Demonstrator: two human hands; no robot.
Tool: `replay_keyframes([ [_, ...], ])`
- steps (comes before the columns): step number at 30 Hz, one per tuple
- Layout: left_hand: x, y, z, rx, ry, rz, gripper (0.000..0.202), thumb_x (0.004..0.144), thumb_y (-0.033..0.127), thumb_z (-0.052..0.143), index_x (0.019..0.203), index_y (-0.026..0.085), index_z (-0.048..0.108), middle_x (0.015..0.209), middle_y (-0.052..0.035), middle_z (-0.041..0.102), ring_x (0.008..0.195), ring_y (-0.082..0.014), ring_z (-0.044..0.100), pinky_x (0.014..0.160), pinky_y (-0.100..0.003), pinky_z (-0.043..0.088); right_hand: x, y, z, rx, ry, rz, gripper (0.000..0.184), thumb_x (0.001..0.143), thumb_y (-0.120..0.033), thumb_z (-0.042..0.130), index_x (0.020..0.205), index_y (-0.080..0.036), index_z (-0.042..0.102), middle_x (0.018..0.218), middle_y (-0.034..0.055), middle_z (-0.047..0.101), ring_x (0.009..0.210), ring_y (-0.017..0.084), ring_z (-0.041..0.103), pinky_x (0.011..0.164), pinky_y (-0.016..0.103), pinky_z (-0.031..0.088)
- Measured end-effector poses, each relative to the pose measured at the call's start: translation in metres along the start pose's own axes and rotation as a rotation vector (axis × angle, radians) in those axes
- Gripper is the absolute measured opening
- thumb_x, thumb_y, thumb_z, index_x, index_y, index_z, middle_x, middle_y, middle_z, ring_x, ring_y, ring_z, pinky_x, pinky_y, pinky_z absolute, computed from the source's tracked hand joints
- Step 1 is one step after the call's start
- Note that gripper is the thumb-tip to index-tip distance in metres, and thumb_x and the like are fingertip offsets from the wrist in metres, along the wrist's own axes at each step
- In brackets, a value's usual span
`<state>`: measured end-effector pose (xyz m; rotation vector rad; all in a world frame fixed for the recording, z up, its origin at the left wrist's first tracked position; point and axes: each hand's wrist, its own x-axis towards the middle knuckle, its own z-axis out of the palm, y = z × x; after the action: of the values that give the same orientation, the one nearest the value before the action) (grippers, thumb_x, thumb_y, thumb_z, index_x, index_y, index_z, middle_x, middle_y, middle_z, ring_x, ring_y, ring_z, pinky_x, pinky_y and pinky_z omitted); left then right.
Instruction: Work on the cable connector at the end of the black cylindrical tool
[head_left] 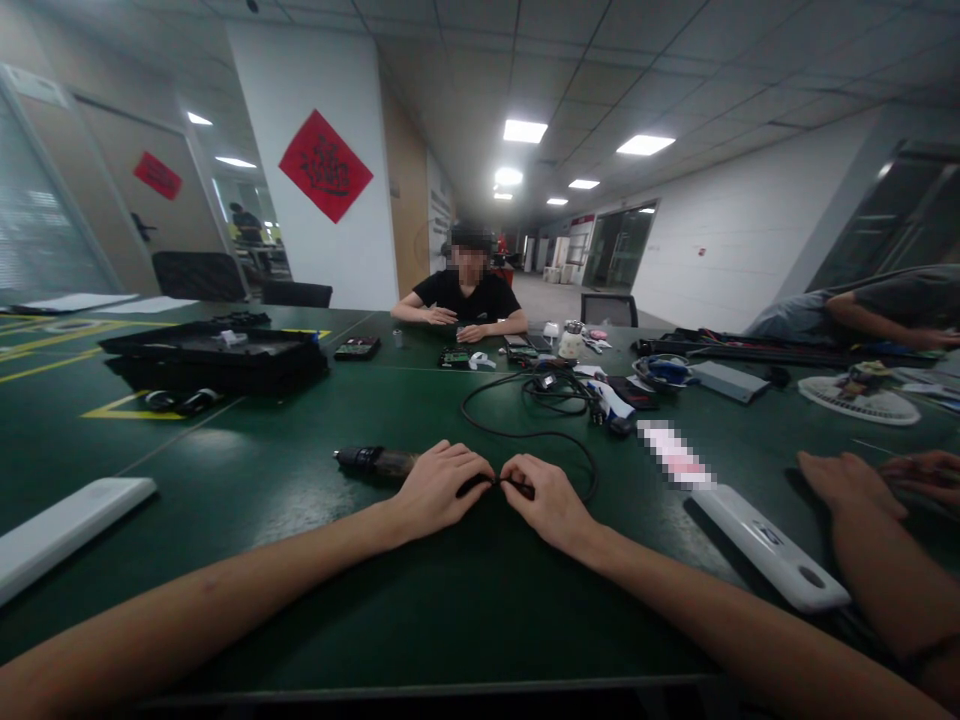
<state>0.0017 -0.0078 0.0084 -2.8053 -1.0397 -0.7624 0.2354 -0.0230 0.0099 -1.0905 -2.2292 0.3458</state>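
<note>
Between my hands runs a black cord [594,465], which loops away behind my right hand across the green table. My left hand [444,485] is closed, its fingertips pinching the cord near the middle. Right beside those fingertips, my right hand [546,500] pinches the same cord between thumb and fingers. A black cylindrical tool with a narrow tip [375,462] lies on the table by my left hand, its tip pointing left. Its near end is hidden by the left hand, so I cannot tell whether the cord joins it.
A black tray-like housing [217,355] stands back left, a white bar [71,525] front left. On the right lies a white device [776,545] near a co-worker's arm [885,560]. Another person [469,300] sits opposite, among circuit boards [455,357]. A fan-like part [859,398] sits far right.
</note>
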Motion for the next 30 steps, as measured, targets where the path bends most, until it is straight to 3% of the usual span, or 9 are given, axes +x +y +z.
replay_keyframes([
  [6,0.0014,-0.0016,0.0050,0.025,0.039,-0.067,0.021,0.100,0.044,0.060,0.105,0.025,0.066,0.098,-0.0022,0.073,0.091,-0.0216,0.064,0.085,-0.039,0.042,0.0004,-0.0005,-0.0003,0.008,0.002,-0.006,0.008,0.094,-0.016,0.063,0.100,-0.021,0.066,0.090,0.0008,0.062,0.079,0.016,0.057,0.070,0.026,0.045],
  [11,-0.0002,-0.0002,0.0007,0.004,0.009,0.004,0.017,0.099,0.034,0.059,0.112,0.027,0.067,0.109,-0.0017,0.073,0.099,-0.0206,0.065,0.088,-0.039,0.042,0.0001,-0.0002,-0.0001,0.008,0.003,-0.002,0.008,0.095,-0.018,0.063,0.100,-0.022,0.066,0.091,0.0010,0.062,0.079,0.016,0.057,0.070,0.027,0.045],
  [17,0.0008,-0.0021,0.0017,0.017,0.011,-0.061,0.020,0.099,0.042,0.061,0.109,0.026,0.066,0.103,-0.0018,0.074,0.095,-0.0219,0.065,0.085,-0.039,0.041,0.0000,0.0007,0.0007,0.003,0.000,-0.013,0.007,0.095,-0.017,0.063,0.100,-0.022,0.065,0.090,0.0005,0.061,0.078,0.016,0.056,0.070,0.027,0.044],
  [20,0.0001,-0.0008,0.0008,0.005,0.002,-0.016,0.020,0.100,0.036,0.059,0.117,0.027,0.065,0.111,-0.0015,0.073,0.100,-0.0214,0.065,0.087,-0.039,0.041,-0.0001,0.0011,0.0009,0.002,0.000,-0.009,0.008,0.095,-0.018,0.063,0.101,-0.022,0.065,0.091,0.0006,0.062,0.078,0.016,0.056,0.070,0.027,0.044],
  [26,0.0002,-0.0021,0.0029,0.014,0.005,-0.063,0.018,0.099,0.041,0.061,0.107,0.025,0.066,0.102,-0.0017,0.074,0.094,-0.0217,0.065,0.083,-0.040,0.040,-0.0006,0.0008,0.0006,-0.001,-0.007,-0.012,0.008,0.096,-0.017,0.061,0.102,-0.021,0.065,0.093,0.0005,0.061,0.078,0.015,0.057,0.071,0.027,0.044],
  [30,-0.0004,-0.0027,0.0022,-0.001,-0.005,-0.011,0.019,0.098,0.035,0.061,0.115,0.026,0.065,0.109,-0.0010,0.074,0.099,-0.0208,0.065,0.086,-0.039,0.040,-0.0004,0.0006,0.0008,0.006,-0.002,-0.011,0.008,0.096,-0.018,0.062,0.103,-0.021,0.065,0.094,0.0005,0.062,0.080,0.015,0.057,0.072,0.027,0.044],
])
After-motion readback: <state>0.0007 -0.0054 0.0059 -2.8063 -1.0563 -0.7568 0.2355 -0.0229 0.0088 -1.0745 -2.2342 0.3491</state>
